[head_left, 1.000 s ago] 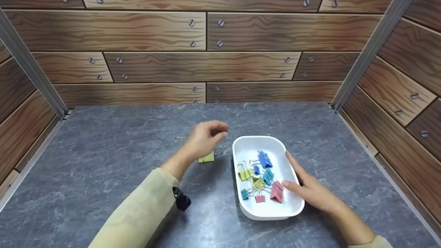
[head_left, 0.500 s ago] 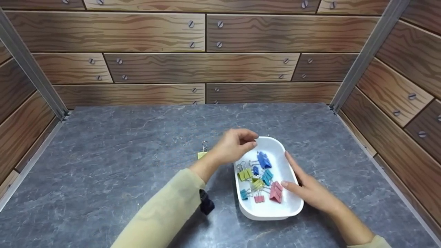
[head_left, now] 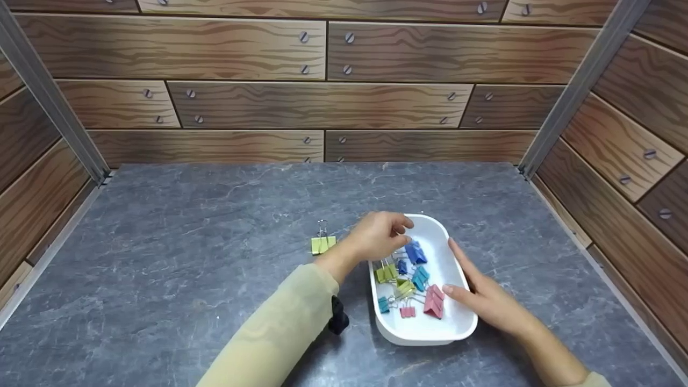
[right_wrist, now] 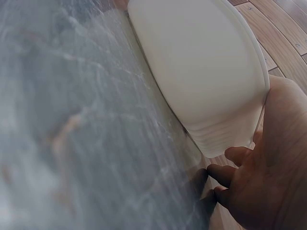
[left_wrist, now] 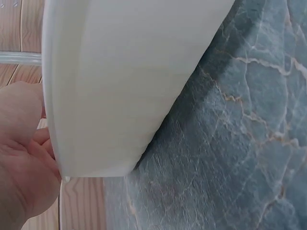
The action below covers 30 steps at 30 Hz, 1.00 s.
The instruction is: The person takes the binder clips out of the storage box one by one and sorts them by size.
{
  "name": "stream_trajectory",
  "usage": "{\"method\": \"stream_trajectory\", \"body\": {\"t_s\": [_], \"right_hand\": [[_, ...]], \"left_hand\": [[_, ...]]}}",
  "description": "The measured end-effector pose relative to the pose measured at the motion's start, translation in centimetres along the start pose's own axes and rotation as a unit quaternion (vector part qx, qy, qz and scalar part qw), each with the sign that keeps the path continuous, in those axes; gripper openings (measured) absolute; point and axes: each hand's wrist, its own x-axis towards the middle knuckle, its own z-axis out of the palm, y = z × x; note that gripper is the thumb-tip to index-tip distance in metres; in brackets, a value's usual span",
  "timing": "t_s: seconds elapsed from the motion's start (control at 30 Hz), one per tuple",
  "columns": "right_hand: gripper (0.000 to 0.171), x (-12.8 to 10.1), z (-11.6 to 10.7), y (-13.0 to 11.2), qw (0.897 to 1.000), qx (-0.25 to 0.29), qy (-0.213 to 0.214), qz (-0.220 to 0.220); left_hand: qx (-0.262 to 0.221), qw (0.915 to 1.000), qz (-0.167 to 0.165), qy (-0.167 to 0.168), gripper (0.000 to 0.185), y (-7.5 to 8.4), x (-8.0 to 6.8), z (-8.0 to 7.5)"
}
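Note:
My left hand [head_left: 379, 235] is over the left far part of a white plastic tub [head_left: 424, 334], fingers loosely bent and thumb apart, with nothing visible between them. In the left wrist view, the tub's wall partly hides its fingers. My right hand [head_left: 492, 301] holds the tub's right side, thumb over the rim and fingers along the outside wall. Inside lie several binder clips: a large blue clip [head_left: 415, 252], a small blue clip [head_left: 402, 266], yellow-green ones, teal ones, a large pink clip [head_left: 434, 301] and a small pink clip [head_left: 407, 312].
One yellow-green binder clip [head_left: 322, 245] stands on the grey marbled table [head_left: 215, 242], left of the tub and beside my left wrist. Wood-patterned walls [head_left: 269, 102] with metal corner posts enclose the table at the back and sides.
My left hand has moved right, from above the table near the yellow-green clip to over the tub, and its fingers have spread apart. My right hand stays on the tub.

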Motion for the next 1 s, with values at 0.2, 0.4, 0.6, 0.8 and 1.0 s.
{"method": "stream_trajectory", "body": {"t_s": [0.2,0.4,0.6,0.8,1.0], "right_hand": [[0.087,-0.1,-0.1,0.2,1.0,-0.004,0.002,-0.006],[0.087,-0.1,-0.1,0.1,1.0,-0.009,0.001,-0.003],[0.087,-0.1,-0.1,0.1,1.0,-0.014,0.002,-0.005],[0.086,-0.1,-0.1,0.1,1.0,-0.004,0.004,-0.008],[0.086,-0.1,0.0,0.1,1.0,0.0,0.002,-0.005]], "left_hand": [[0.059,0.9981,0.01,-0.014,0.034,-0.1,0.3,0.6],[0.105,0.9943,0.009,-0.014,0.033,-0.1,0.4,1.1],[0.155,0.9877,0.005,-0.017,0.025,0.0,0.5,1.3],[0.167,0.9858,0.007,-0.013,0.022,0.1,0.5,1.4],[0.134,0.9909,-0.005,0.007,0.02,0.1,0.3,1.5]]}}
